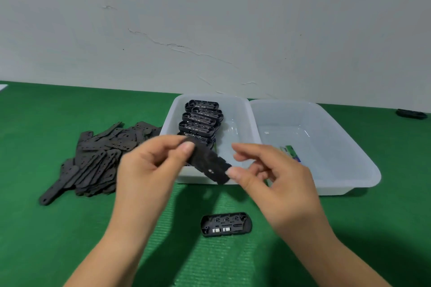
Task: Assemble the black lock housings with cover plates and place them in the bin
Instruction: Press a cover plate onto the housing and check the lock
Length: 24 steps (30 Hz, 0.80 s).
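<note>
My left hand (149, 165) pinches one end of a flat black cover plate (210, 165), held in the air over the near rim of the left bin. My right hand (272, 177) touches the plate's other end with thumb and fingertips, fingers loosely curled. A black lock housing (226, 223) lies open side up on the green mat below both hands. A pile of cover plates (98, 158) sits on the mat to the left. Several housings (200, 121) are stacked in the left white bin (242, 123).
A second white bin (338, 147), holding only a small printed label (290, 152), stands against the first on the right. One black part (411, 113) lies at the far right by the wall. The green mat (58, 228) runs to the wall behind.
</note>
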{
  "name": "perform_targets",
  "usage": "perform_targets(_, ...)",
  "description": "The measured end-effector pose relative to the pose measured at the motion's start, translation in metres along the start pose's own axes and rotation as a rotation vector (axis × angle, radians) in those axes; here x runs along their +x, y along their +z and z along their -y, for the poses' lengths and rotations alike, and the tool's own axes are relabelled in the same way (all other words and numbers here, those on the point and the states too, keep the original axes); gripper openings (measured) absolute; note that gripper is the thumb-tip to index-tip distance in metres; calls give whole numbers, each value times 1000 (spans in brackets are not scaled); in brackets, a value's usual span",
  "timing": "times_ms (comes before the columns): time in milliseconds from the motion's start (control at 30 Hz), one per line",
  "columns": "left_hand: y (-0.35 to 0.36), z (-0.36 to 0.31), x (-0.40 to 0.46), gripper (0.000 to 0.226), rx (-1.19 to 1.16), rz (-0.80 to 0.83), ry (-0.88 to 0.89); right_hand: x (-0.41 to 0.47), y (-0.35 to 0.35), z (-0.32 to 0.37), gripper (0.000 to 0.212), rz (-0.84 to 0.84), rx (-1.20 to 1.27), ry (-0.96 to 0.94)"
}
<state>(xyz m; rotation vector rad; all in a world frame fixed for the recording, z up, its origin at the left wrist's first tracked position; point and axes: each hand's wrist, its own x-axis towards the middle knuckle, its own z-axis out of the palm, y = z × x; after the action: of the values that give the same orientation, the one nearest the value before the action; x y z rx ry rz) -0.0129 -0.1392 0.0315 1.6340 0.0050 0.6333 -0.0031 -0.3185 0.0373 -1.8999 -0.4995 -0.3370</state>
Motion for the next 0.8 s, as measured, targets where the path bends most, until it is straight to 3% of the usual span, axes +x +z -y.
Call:
perform_targets(200,19,4,-10,16,-159,124,-90,8,1,-5,19,34,9,126)
perform_targets(367,31,14,-19,42,-435,195,-274,5,4,-12,21,39,137,226)
perform_targets(567,31,19,-24,16,-332,231,-262,-3,3,-18,20,53,357,333)
perform_targets(700,24,18,-17,20,-281,285,-256,-1,-4,-22,19,-39,419,323)
perform_targets(800,20,19,-16,37,-250,292,-247,-1,-6,-26,22,-86,463,348)
